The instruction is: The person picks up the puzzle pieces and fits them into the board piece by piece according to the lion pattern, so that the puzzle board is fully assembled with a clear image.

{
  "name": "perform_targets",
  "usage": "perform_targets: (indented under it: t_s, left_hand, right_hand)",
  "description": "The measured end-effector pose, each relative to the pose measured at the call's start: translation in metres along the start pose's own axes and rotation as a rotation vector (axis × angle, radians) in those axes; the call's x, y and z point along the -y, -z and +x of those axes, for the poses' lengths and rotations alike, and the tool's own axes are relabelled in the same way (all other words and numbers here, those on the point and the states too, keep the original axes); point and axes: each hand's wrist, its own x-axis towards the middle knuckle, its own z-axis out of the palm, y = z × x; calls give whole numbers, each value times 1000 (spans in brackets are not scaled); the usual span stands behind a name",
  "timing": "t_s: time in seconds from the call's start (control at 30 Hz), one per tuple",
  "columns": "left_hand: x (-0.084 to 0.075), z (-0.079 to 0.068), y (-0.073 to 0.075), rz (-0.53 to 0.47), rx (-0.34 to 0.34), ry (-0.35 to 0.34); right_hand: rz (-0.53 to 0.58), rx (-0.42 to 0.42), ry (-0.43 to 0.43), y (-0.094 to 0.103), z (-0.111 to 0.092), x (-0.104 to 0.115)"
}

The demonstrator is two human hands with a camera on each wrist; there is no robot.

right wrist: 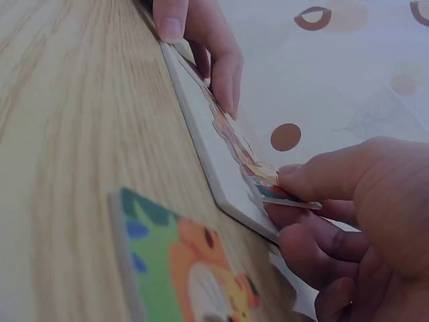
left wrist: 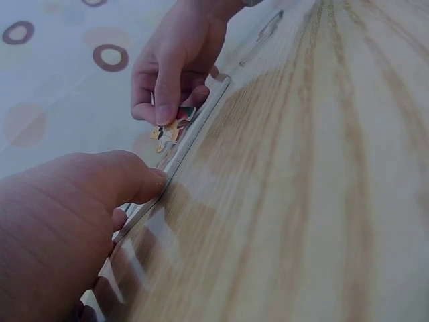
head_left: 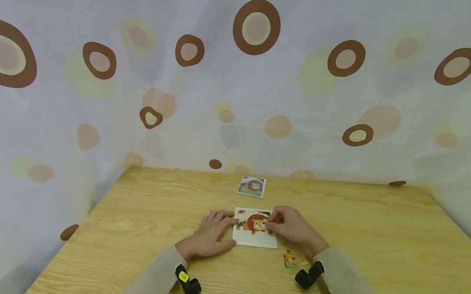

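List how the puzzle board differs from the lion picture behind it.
The puzzle board has a bare white lower part; the lion picture is coloured there too. The left hand touches the board, while no hand touches the picture. In the head view, the board lies nearer and looks larger than the picture. Both are roughly square and show a lion.
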Motion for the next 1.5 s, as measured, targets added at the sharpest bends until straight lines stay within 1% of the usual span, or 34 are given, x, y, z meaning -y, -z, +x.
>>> perform_targets:
  t_s: [0.2, 0.47, 0.7, 0.77, 0.87, 1.0, 1.13, 1.23, 1.3, 1.37, 1.43, 1.5]
  left_hand:
    - [0, 2, 3, -3, 9, 4]
    - [3, 3, 7, 10, 2, -5]
    - [3, 2, 6, -7, 15, -6]
    - [3, 2, 5, -5, 13, -4]
    - [3, 2, 5, 4, 8, -1]
    - [2, 2, 5, 8, 5, 1]
    - [2, 2, 4, 7, 8, 0]
    - [2, 2, 3, 3, 9, -1]
    - [2, 1, 2, 0, 8, -3]
    - [2, 1, 1, -4, 6, -3]
    - [2, 1, 1, -6, 4, -5]
    - [2, 1, 0, -9, 5, -4]
  right_hand:
    - [-10, 2, -2, 0, 3, 10]
    - [-29, -31, -147, -5, 11, 19]
    - [-114, -70, -275, -8, 14, 24]
    - [-138, -80, -304, -7, 15, 25]
    - [-147, -83, -319, -7, 16, 26]
    - [-130, -78, -316, -6, 15, 26]
    - [-90, -35, -286, -1, 10, 25]
    - [-45, -5, -213, 7, 3, 21]
    - [-40, -19, -148, 12, -1, 17]
    - [-50, -50, -88, 16, -6, 12]
    - [-76, -87, -56, 19, -11, 7]
    - [-92, -104, -43, 21, -17, 3]
